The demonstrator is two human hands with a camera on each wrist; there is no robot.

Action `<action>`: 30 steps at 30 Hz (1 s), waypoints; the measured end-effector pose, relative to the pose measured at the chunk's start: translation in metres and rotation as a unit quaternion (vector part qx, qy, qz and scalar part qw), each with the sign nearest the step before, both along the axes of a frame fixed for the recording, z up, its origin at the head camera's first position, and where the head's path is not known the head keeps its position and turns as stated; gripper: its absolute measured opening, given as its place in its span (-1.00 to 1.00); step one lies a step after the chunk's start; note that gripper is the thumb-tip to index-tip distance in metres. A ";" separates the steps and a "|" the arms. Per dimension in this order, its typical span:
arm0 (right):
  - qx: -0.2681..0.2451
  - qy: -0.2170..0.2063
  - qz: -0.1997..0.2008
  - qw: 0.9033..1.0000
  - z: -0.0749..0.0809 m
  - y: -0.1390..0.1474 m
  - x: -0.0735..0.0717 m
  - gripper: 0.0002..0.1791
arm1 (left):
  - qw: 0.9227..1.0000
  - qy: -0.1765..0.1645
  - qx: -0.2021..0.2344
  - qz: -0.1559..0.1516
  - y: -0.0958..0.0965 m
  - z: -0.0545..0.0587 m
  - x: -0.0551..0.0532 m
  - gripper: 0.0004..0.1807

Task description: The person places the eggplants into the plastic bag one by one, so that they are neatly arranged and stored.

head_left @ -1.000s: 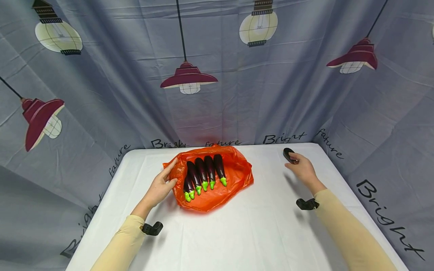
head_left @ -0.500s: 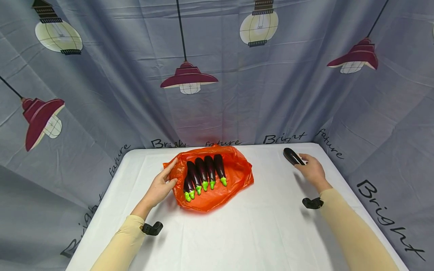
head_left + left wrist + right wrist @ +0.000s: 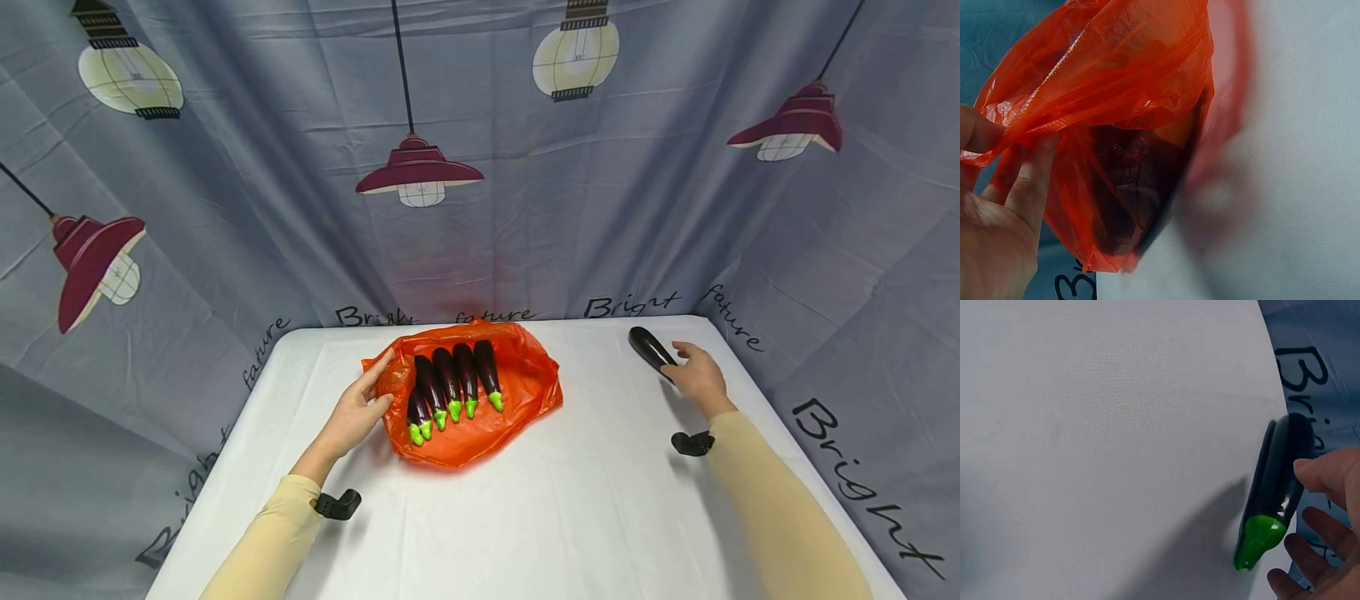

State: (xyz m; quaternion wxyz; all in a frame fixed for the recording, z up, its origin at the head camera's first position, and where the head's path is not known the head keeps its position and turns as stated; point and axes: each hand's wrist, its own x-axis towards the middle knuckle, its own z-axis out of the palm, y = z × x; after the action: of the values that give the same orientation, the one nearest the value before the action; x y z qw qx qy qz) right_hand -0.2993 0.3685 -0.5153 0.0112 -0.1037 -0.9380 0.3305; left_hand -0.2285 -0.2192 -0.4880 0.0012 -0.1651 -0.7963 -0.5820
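Observation:
My left hand (image 3: 352,423) pinches the left rim of a red plastic bag (image 3: 528,379). In the left wrist view the thumb lies over the folded film (image 3: 1147,75) with the fingers behind it. Inside the bag several dark purple eggplants (image 3: 447,379) with bright green stem ends lie side by side. On the far right of the table rests a single eggplant (image 3: 648,346), its green end pointing down in the right wrist view. Beside it is my right hand (image 3: 1338,575), fingers spread and loosely bent, the thumb tip right at the eggplant's side.
A white cloth covers the table (image 3: 510,533). Grey curtains (image 3: 495,242) printed with lamps and lettering stand behind it and at both sides. A black wrist camera (image 3: 337,505) sits on the left wrist and another black camera (image 3: 692,443) on the right.
My right hand has let go of the eggplant and moved to the right, baring more of it on the table. The left hand and the bag have stayed in place.

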 end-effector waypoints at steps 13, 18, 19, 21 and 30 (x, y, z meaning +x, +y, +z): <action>0.003 -0.045 -0.015 0.999 -0.006 -0.002 -0.017 -0.27 | 1.000 0.000 0.010 -0.006 -0.001 -0.002 -0.001 -0.20; 0.023 -0.041 -0.006 0.999 -0.007 -0.001 -0.018 -0.27 | 1.000 0.004 0.001 -0.005 0.000 -0.002 -0.002 -0.19; 0.025 -0.039 -0.005 0.999 -0.007 -0.001 -0.018 -0.27 | 1.000 0.004 -0.001 -0.004 0.000 -0.002 -0.002 -0.19; 0.027 -0.038 -0.004 0.999 -0.006 -0.002 -0.018 -0.28 | 1.000 0.005 -0.003 -0.004 -0.001 -0.001 -0.002 -0.19; 0.021 -0.036 -0.004 0.999 -0.008 -0.006 -0.017 -0.29 | 1.000 0.008 -0.004 -0.007 -0.001 -0.002 -0.003 -0.19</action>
State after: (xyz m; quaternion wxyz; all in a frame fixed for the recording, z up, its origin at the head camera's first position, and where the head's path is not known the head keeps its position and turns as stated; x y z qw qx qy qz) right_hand -0.3163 0.3629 -0.5233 -0.0189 -0.1194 -0.9441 0.3067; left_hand -0.2316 -0.2198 -0.4903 0.0033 -0.1753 -0.7973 -0.5776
